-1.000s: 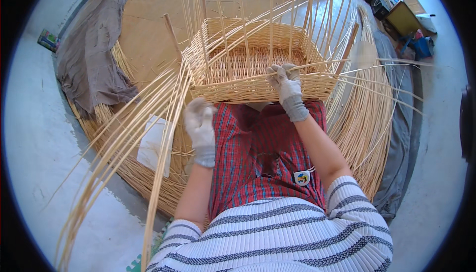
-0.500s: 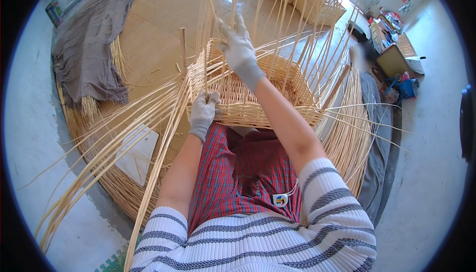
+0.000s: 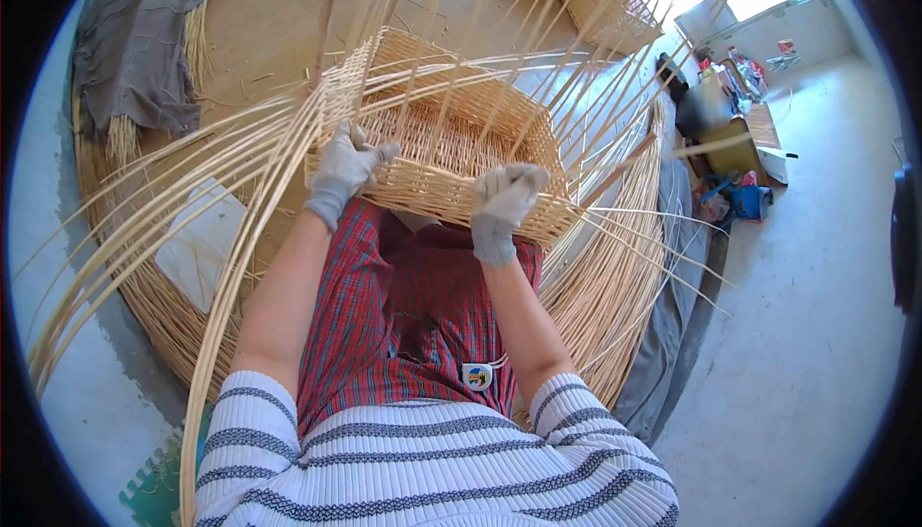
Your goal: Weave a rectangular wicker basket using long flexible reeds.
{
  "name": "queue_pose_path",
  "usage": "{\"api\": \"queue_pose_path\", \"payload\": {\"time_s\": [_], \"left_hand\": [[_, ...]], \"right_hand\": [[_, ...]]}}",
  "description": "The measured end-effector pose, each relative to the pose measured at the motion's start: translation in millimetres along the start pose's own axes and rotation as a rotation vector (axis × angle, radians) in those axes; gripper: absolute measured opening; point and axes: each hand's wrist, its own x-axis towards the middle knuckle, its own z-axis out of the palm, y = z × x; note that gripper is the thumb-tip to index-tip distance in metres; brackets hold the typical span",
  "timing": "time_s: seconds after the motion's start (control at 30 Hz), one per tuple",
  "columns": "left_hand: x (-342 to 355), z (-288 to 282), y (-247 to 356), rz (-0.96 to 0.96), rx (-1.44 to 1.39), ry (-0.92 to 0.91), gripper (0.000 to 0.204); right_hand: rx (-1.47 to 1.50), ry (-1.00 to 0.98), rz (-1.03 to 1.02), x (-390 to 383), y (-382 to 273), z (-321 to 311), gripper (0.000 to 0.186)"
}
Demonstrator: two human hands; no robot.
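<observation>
A woven wicker basket [image 3: 437,203] rests on my lap, tilted, with long upright stakes [image 3: 451,71] rising from its sides. My gloved left hand [image 3: 346,170] is closed over its near rim toward the left corner, thumb stretched along the top. At the near rim's right part, my gloved right hand [image 3: 507,208] is curled into a fist against the weave; its fingers hide whether a stake is gripped too. A bundle of long loose wicker ends [image 3: 206,177] fans from the basket's left corner past my left arm.
A large pile of wicker rods [image 3: 615,249] lies to the right beside grey cloth [image 3: 667,297]. More rods [image 3: 158,301] and a pale board [image 3: 200,244] lie left, below a cloth-covered bundle [image 3: 144,37]. Long woven trays [image 3: 610,9] stand behind; a cluttered table [image 3: 759,129] is at far right.
My right hand has come down from above the basket, fingers spread, to a fist at the near rim. My left hand stays on the rim. The whole view has shifted and turned slightly.
</observation>
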Motion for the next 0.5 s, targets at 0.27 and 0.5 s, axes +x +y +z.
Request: {"api": "queue_pose_path", "payload": {"time_s": [0.27, 0.5], "left_hand": [[-19, 16, 15, -0.043, 0.283, 0.195, 0.047], [-28, 61, 27, 0.527, 0.473, -0.072, 0.034]], "right_hand": [[-0.238, -0.038, -0.013, 2, -16, 28, 0.038], [-0.168, -0.051, 0.200, 27, 4, -61, 0.030]]}}
